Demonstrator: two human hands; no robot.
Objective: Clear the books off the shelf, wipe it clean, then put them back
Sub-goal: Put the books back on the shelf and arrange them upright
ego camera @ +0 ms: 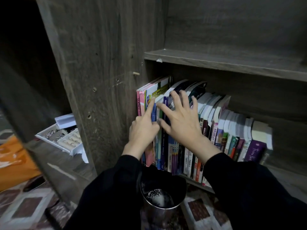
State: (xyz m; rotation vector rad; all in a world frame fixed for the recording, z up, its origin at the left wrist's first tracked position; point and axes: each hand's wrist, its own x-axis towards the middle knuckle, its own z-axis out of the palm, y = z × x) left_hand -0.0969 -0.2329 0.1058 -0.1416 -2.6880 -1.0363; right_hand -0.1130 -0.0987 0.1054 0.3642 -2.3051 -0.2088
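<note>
Right grip (181, 123) splayed apart on the book tops; left grip (144, 128) points one finger at spines, hold unclear. Books (224, 130) stand packed, leaning, on the shelf (285, 175); spines read "SCIENCE", "ANJAKAN".

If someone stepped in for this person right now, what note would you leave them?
Left hand: index finger on a blue spine near the row's left end, gripping nothing.
Right hand: fingers spread over the book tops, holding nothing.
The row of colourful standing books is on the lower dark wooden shelf.
Done: nothing visible. Left: clear books, wipe, reshelve.
</note>
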